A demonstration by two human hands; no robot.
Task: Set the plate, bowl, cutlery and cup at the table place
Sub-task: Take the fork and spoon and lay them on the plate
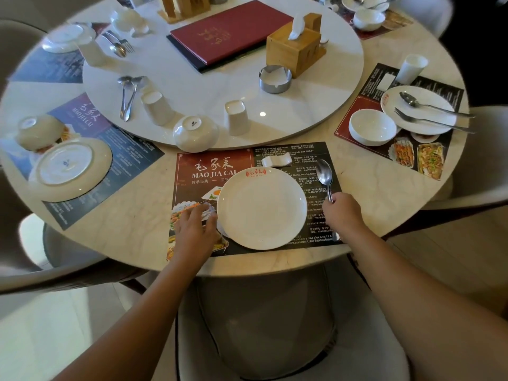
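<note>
A round marble table (357,193) is carrying a large white turntable (206,86) at its centre. At the near edge a dark printed placemat (209,166), red at its top left with "MAO JIA CAI" in white and food photos down its left side, is lying square to the person.

A plain white round plate (261,207) is sitting face up in the middle of the placemat, glossy, with a small red logo on its far rim.

Beyond the placemat, a white bowl (195,133) is standing upside down on the near rim of the turntable, its foot ring and a small dark mark showing. Just right of it a white squarish cup (236,116), with no handle showing, is also standing inverted on the turntable.

The left hand (196,224) is resting palm down on the placemat's food photos, fingers loosely spread and reaching to the plate's left rim, gripping nothing.

The right hand (342,213) is curling around the handle of a metal spoon (325,174), whose shiny scoop is facing up and pointing away, lying on the placemat just right of the plate.

A small white cutlery rest (276,161) is lying on the placemat just beyond the plate's far rim.
</note>
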